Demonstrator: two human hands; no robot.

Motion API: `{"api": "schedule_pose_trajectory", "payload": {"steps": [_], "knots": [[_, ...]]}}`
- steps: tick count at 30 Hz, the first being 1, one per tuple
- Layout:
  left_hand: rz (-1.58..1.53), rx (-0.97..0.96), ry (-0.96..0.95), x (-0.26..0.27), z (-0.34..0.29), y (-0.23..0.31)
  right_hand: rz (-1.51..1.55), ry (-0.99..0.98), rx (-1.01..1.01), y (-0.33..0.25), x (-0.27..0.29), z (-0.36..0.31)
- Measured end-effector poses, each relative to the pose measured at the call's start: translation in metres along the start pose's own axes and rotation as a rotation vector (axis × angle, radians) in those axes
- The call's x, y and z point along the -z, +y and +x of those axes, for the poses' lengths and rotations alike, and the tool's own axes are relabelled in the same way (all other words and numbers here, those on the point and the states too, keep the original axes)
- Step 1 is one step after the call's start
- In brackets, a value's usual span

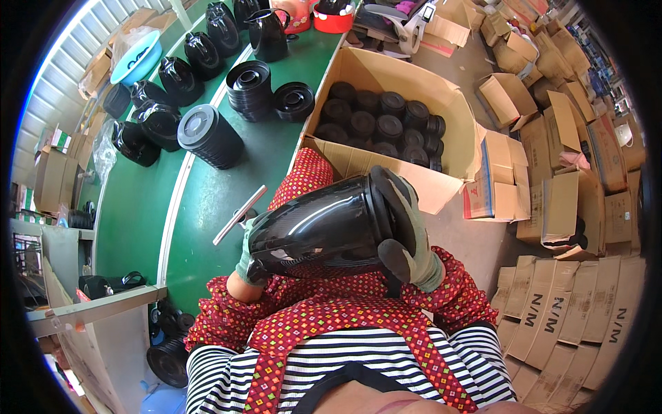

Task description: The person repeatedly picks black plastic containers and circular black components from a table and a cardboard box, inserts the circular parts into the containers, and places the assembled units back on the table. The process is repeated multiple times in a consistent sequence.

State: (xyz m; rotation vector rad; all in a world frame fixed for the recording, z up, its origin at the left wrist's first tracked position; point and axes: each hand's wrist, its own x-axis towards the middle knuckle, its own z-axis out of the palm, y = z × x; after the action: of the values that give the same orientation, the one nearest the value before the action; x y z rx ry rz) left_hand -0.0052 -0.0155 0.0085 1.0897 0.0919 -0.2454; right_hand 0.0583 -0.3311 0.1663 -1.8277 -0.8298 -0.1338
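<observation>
A glossy black jug body [310,231] lies on its side in front of my chest, between my two gloved hands. My left hand [252,250] closes round its left end, mostly hidden behind it. A silver metal bar [240,215] sticks out beside that hand; how it is held is hidden. My right hand [416,238], in a grey-green glove with dark fingertips, wraps round the jug's wide right end. A black round rim piece [376,210] sits at that end, against my right fingers and thumb.
Several black jugs [181,81] stand on the green table [207,207], near stacks of black round parts [210,134] [248,90]. A light-blue basin [136,58] is at far left. Ahead right, an open carton [441,90] holds black cylindrical pieces. More cardboard boxes [572,310] line the right.
</observation>
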Motion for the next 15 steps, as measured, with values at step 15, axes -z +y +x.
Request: {"api": "schedule_pose_trajectory", "payload": {"steps": [15], "knots": [[0.884, -0.637, -0.080, -0.052, 0.009, 0.067, 0.188, -0.050, -0.064, 0.005, 0.006, -0.003]]}}
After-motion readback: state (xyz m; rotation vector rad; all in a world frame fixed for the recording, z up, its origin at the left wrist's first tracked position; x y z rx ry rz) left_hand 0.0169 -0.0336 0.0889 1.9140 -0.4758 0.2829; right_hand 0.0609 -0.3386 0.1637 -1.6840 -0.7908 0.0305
